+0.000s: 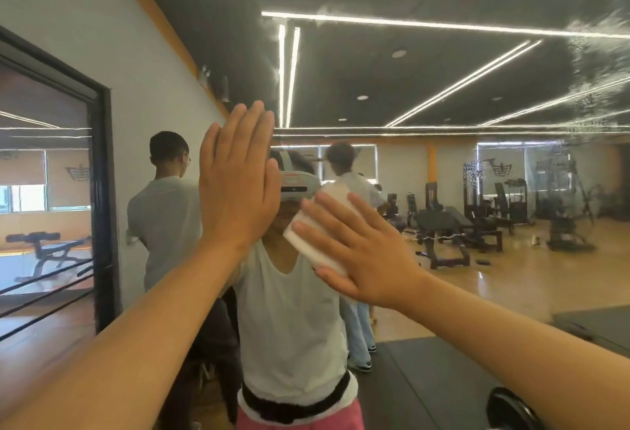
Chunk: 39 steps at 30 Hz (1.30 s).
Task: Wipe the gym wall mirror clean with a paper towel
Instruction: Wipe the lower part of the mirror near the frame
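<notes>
Now both hands lie flat on the mirror [443, 95]
Left hand [238, 184] at frame centre, fingers straight, together; right hand [368, 252] just beside it, fingers spread, presses the paper towel [317, 254] against the glass.

Right hand [361, 252] presses paper towel [318, 238] on mirror [443, 174] (left hand [238, 184] flat).

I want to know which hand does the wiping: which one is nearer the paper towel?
Right. The right hand presses flat on the paper towel; the left hand lies flat against the mirror, left of the paper towel, not touching it.
</notes>
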Each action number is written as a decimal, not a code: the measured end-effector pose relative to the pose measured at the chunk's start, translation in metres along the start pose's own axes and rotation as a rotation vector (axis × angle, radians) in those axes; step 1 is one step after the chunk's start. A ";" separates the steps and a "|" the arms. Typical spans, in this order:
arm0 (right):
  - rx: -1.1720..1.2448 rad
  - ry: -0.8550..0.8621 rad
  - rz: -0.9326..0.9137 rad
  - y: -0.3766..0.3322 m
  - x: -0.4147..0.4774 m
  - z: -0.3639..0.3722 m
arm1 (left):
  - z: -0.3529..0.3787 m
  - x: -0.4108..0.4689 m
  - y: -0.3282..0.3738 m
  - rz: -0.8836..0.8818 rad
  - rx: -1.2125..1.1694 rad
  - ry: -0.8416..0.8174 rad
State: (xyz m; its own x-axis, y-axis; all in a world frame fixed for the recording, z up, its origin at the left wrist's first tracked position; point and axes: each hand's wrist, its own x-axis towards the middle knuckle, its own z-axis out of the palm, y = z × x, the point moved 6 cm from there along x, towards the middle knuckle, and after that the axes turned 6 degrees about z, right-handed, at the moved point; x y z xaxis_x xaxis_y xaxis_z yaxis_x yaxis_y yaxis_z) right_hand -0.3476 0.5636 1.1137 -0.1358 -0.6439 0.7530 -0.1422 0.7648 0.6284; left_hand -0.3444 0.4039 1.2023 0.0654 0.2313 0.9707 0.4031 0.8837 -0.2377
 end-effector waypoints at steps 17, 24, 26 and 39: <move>-0.054 0.040 0.439 0.156 0.032 -0.025 | -0.007 0.000 0.015 -0.026 0.039 -0.009; 0.009 0.064 0.345 0.124 0.002 -0.022 | 0.015 -0.041 0.099 0.020 -0.210 -0.034; 0.024 0.071 0.273 0.109 -0.018 -0.018 | 0.023 -0.049 0.106 -0.037 -0.252 -0.025; 0.041 -0.011 -0.149 0.086 -0.083 -0.005 | 0.040 -0.057 0.117 -0.062 -0.005 -0.042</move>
State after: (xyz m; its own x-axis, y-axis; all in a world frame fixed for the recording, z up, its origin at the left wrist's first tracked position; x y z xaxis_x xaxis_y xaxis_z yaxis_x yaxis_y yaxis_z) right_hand -0.3438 0.6833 1.1066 -0.1206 -0.7504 0.6499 -0.2010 0.6596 0.7243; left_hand -0.3373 0.5104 1.1177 0.0017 0.1934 0.9811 0.4096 0.8949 -0.1771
